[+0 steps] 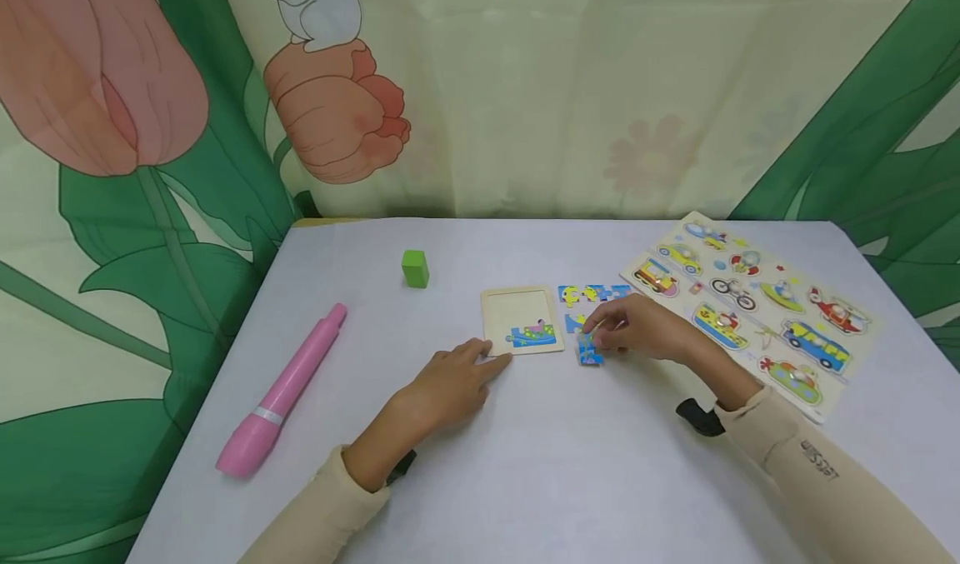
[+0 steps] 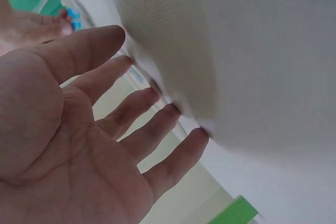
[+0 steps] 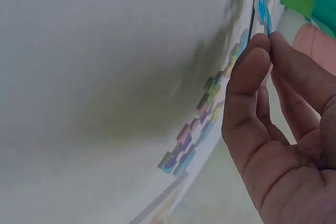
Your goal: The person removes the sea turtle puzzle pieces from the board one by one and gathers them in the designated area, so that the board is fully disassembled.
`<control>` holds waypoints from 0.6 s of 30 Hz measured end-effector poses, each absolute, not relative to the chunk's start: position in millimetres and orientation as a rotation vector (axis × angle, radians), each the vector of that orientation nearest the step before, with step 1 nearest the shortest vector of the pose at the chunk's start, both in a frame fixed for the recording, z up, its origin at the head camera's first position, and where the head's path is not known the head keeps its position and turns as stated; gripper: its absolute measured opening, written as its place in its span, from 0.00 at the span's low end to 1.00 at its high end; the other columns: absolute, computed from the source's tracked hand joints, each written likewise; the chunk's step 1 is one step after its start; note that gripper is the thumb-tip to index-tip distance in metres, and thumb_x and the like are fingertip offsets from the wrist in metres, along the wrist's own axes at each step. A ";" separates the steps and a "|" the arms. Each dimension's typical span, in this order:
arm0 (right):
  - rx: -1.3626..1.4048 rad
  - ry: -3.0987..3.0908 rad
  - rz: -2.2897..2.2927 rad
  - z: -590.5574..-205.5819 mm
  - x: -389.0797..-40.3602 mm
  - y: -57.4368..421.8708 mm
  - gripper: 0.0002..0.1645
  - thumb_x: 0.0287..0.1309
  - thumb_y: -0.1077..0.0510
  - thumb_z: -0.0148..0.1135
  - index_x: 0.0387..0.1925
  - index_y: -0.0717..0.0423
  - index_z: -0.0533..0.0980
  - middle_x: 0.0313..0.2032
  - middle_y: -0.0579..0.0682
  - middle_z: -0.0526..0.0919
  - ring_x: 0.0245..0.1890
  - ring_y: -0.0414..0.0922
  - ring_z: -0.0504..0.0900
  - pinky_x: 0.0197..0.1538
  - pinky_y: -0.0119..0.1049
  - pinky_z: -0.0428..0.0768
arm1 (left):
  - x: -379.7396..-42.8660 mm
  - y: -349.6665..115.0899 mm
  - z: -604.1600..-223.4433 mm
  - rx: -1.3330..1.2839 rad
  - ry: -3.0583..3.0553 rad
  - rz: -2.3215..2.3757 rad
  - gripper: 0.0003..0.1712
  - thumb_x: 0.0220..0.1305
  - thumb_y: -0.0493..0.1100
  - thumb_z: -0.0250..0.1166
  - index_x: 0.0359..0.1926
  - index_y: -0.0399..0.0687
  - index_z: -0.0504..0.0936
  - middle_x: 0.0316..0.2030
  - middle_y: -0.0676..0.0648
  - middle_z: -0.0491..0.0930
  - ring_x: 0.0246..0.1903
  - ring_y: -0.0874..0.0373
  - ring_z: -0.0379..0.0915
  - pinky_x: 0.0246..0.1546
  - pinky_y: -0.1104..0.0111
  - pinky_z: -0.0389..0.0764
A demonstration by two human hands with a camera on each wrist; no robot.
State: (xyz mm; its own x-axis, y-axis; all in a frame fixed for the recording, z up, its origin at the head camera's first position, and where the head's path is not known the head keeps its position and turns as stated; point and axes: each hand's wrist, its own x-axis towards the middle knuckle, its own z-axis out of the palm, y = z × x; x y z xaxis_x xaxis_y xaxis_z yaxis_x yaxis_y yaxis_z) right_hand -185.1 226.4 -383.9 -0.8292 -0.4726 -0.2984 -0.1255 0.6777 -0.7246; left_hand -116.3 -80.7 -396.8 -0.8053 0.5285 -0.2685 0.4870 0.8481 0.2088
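Note:
At the lower left corner of a small wooden jigsaw tray (image 1: pixel 517 304), my left hand (image 1: pixel 450 389) touches the frame with its fingertips. Its fingers are extended and apart in the left wrist view. Joined jigsaw pieces (image 1: pixel 534 333), blue with a green and pink figure, lie in the tray's lower right part. Just right of the tray, my right hand (image 1: pixel 641 329) pinches a blue jigsaw piece (image 3: pixel 264 11) between thumb and fingertips. Loose jigsaw pieces (image 1: pixel 592 294) lie on the table behind and under this hand, which partly hides them.
A wooden board with vehicle pieces (image 1: pixel 750 314) lies at an angle on the right. A green block (image 1: pixel 415 269) stands at the back left. On the left lies a pink stick with a flared end (image 1: pixel 288 389). A patterned curtain (image 1: pixel 525 89) hangs behind the white table (image 1: pixel 540 481).

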 end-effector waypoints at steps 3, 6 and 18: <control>-0.464 2.427 -0.994 -387.3 -183.7 226.3 0.09 0.66 0.66 0.65 0.46 0.60 0.85 0.31 0.47 0.87 0.30 0.46 0.82 0.34 0.37 0.80 | -116.4 -82.1 -397.3 0.755 2.705 0.199 0.30 0.76 0.41 0.59 0.76 0.55 0.69 0.70 0.44 0.67 0.70 0.49 0.63 0.65 0.52 0.70; -0.470 2.445 -0.984 -390.0 -183.9 223.6 0.08 0.66 0.66 0.66 0.45 0.59 0.86 0.31 0.47 0.86 0.29 0.46 0.81 0.33 0.36 0.79 | -116.6 -82.4 -398.5 0.743 2.703 0.222 0.30 0.76 0.41 0.59 0.76 0.55 0.69 0.70 0.43 0.67 0.70 0.49 0.64 0.65 0.52 0.70; -0.508 2.587 -0.905 -399.4 -176.8 212.1 0.07 0.62 0.67 0.69 0.41 0.57 0.88 0.37 0.47 0.86 0.33 0.43 0.75 0.36 0.34 0.75 | -117.2 -81.4 -400.8 0.748 2.716 0.229 0.29 0.76 0.41 0.60 0.75 0.56 0.70 0.70 0.43 0.68 0.69 0.48 0.66 0.64 0.52 0.71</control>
State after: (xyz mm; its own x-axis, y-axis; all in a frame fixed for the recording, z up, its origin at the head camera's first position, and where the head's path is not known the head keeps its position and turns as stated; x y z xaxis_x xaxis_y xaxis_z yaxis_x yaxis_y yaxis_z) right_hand -176.8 212.1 -399.4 -0.8736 -0.4403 -0.2071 -0.2152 0.7315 -0.6470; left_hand -117.2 -81.4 -400.8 -0.8139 0.5214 -0.2562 0.4711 0.8504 0.2342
